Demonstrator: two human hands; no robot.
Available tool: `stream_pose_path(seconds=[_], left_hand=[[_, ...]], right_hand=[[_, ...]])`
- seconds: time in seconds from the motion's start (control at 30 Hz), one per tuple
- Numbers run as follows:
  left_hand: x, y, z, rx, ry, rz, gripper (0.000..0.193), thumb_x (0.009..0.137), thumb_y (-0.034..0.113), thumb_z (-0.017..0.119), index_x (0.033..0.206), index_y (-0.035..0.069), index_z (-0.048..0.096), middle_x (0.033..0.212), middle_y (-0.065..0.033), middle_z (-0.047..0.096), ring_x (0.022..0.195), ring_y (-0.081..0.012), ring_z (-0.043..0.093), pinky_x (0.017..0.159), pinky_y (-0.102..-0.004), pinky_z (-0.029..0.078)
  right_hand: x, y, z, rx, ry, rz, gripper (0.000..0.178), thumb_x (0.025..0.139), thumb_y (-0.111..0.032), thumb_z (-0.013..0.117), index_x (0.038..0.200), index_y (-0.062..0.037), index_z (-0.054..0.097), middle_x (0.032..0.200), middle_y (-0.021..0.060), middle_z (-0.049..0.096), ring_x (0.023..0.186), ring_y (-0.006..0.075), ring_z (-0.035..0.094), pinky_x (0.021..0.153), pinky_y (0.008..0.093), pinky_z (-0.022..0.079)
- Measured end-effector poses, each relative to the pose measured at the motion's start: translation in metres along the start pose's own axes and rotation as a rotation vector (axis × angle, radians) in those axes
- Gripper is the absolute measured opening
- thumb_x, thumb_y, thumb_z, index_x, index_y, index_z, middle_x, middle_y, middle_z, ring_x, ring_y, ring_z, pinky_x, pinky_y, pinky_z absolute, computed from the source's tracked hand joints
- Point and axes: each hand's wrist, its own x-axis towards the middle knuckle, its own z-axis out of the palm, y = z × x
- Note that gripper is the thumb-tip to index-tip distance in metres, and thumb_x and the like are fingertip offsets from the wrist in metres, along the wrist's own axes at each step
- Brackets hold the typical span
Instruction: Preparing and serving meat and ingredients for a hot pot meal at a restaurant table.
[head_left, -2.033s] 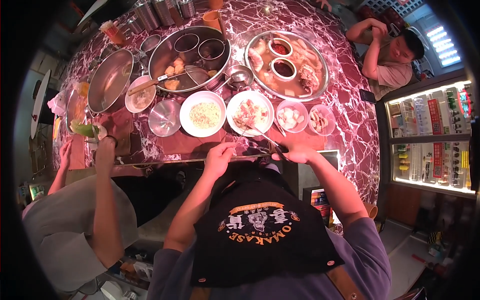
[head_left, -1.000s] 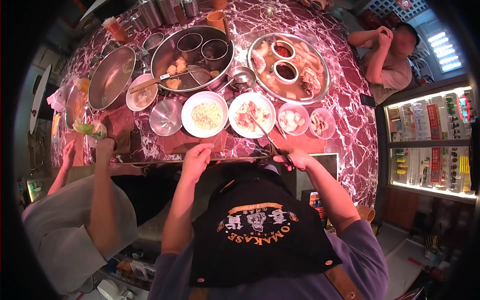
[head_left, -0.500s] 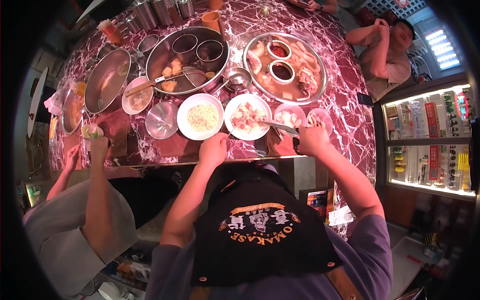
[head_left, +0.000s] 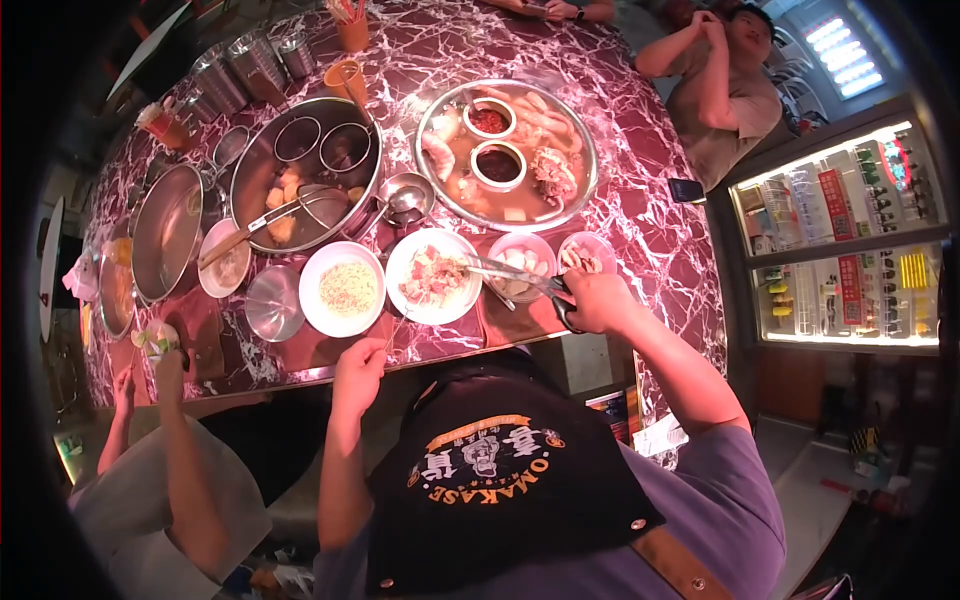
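My right hand (head_left: 598,302) grips black-handled scissors (head_left: 545,281), their metal blades reaching left over the rim of a white bowl (head_left: 472,300) of cut-up meat pieces (head_left: 436,278). Whether the blades are apart is hard to tell. Just past the table's near edge, my left hand (head_left: 360,375) pinches a thin stick (head_left: 399,328) that points up toward that bowl. Left of it stands a white bowl with crumbly pale food (head_left: 345,290). Two pinkish bowls, one with pale chunks (head_left: 522,262) and one with darker pieces (head_left: 585,257), sit by the scissors.
Beyond the bowls stand a round pan of broth and food (head_left: 590,190) and a deep pot (head_left: 236,190) with a wooden-handled strainer (head_left: 235,238) across it. A metal ladle (head_left: 407,200) lies between them. A co-worker's hands (head_left: 170,375) hold food at left; another person (head_left: 715,110) sits at far right.
The view has turned, shifting the table left and down. My left hand has drawn back toward me from the meat bowl with the stick. My right hand has moved slightly right relative to the bowl.
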Motion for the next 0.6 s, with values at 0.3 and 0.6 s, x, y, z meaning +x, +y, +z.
stream_pose_path(seconds=[0.3, 0.6], left_hand=[[0.005, 0.080, 0.004, 0.706, 0.111, 0.248, 0.016, 0.088, 0.017, 0.060, 0.098, 0.008, 0.070, 0.088, -0.0158, 0.069, 0.083, -0.0358, 0.066, 0.072, -0.0442, 0.052], [-0.001, 0.082, -0.019, 0.575, 0.160, 0.204, 0.015, 0.088, 0.013, 0.061, 0.098, 0.005, 0.068, 0.084, -0.0183, 0.069, 0.078, -0.0334, 0.068, 0.068, -0.0379, 0.052]], right_hand=[[0.048, -0.031, 0.030, 0.091, 0.151, -0.250, 0.033, 0.076, -0.021, 0.065, 0.102, -0.0028, 0.055, 0.092, 0.0167, 0.068, 0.082, 0.0306, 0.070, 0.069, 0.0433, 0.056], [0.035, -0.020, 0.013, 0.109, 0.089, -0.195, 0.050, 0.071, -0.031, 0.071, 0.107, -0.0007, 0.052, 0.091, 0.0179, 0.068, 0.084, 0.0322, 0.069, 0.071, 0.0443, 0.055]])
